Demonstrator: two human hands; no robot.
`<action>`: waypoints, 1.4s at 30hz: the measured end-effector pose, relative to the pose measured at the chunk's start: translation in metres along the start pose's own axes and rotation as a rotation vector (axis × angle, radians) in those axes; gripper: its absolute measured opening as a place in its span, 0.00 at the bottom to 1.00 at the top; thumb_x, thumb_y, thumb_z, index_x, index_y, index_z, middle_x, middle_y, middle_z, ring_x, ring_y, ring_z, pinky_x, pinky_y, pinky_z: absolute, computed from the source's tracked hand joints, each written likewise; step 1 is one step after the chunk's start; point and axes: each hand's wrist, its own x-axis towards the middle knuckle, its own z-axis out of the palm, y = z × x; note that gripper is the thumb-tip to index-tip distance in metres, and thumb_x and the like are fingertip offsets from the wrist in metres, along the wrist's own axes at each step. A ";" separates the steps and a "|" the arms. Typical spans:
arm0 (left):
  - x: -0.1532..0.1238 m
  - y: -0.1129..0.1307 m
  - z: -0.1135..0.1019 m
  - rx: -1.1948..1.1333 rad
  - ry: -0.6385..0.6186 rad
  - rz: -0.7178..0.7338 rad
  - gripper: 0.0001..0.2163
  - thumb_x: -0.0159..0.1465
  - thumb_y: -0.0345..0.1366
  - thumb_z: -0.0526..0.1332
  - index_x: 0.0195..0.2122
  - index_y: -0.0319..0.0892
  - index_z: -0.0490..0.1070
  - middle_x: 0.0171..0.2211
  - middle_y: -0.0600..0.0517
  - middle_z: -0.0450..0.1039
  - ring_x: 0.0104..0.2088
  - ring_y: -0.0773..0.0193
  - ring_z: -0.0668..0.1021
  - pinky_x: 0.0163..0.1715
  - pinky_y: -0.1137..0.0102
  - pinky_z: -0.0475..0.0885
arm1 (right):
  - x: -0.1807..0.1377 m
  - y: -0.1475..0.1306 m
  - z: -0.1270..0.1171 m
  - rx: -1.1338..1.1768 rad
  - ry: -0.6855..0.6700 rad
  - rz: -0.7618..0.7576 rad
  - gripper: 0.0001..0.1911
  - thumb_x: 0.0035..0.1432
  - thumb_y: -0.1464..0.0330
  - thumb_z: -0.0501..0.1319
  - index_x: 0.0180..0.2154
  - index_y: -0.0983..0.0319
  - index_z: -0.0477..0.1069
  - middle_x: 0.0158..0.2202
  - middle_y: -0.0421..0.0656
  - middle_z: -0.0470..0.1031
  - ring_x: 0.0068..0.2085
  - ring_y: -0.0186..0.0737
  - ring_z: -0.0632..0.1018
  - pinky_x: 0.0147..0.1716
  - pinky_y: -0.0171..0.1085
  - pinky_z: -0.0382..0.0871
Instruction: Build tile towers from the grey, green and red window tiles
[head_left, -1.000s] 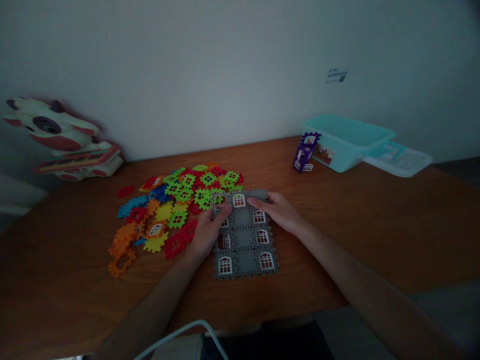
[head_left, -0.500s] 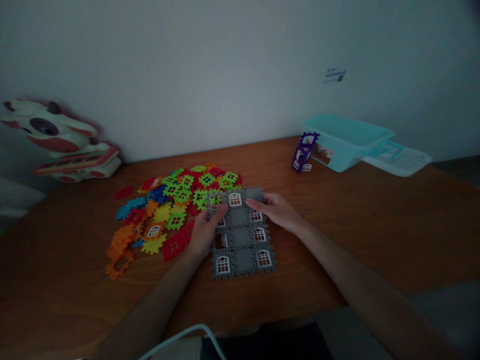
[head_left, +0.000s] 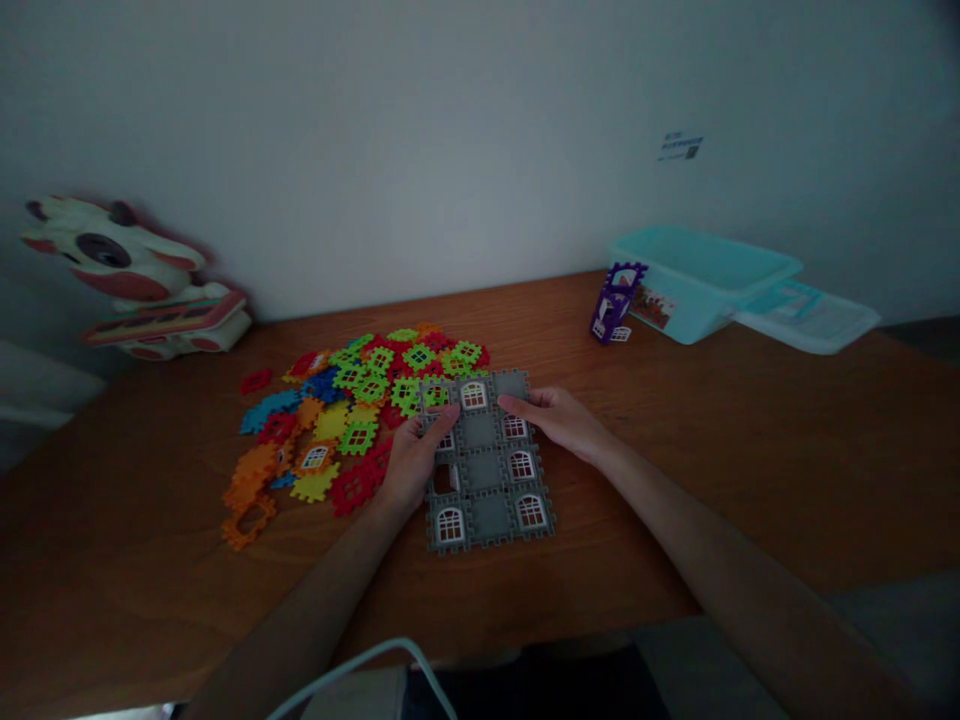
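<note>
A flat panel of joined grey building tiles, some with white windows, lies between my hands, tilted slightly over the table. My left hand grips its left edge, thumb on top and fingers hidden beneath. On the upper right edge, my right hand is closed the same way, its thumb across the top right tile. One small window at the left of the panel stands ajar. Just behind and left of the panel spreads a pile of colourful building tiles in green, red, orange, yellow and blue.
At the back right stands a turquoise plastic box with its pale lid beside it. A purple tile tower is in front of the box. A cow-shaped toy piano sits at the back left. A white cable crosses the near edge.
The whole view has shifted slightly, so things appear a little further right. Both hands keep their hold on the grey panel; the ajar window on its left looks swung further open.
</note>
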 end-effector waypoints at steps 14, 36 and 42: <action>-0.003 0.003 0.003 -0.042 -0.009 0.005 0.24 0.47 0.50 0.77 0.38 0.37 0.78 0.28 0.49 0.81 0.25 0.60 0.82 0.27 0.70 0.78 | -0.001 0.000 0.007 0.055 0.067 -0.027 0.24 0.49 0.44 0.70 0.28 0.59 0.78 0.27 0.42 0.80 0.25 0.36 0.74 0.25 0.36 0.63; 0.006 0.014 0.003 -0.482 0.060 -0.152 0.12 0.72 0.40 0.58 0.43 0.37 0.77 0.39 0.47 0.82 0.37 0.62 0.83 0.42 0.67 0.80 | -0.004 -0.008 0.009 0.176 -0.040 0.100 0.25 0.54 0.46 0.68 0.40 0.61 0.79 0.39 0.47 0.83 0.37 0.44 0.82 0.36 0.40 0.75; 0.009 0.019 -0.002 -0.598 0.027 -0.063 0.11 0.71 0.39 0.57 0.42 0.41 0.76 0.39 0.50 0.81 0.37 0.62 0.81 0.41 0.67 0.79 | 0.001 -0.002 0.009 0.247 0.096 0.082 0.19 0.45 0.57 0.76 0.36 0.59 0.79 0.33 0.41 0.83 0.29 0.35 0.79 0.28 0.32 0.74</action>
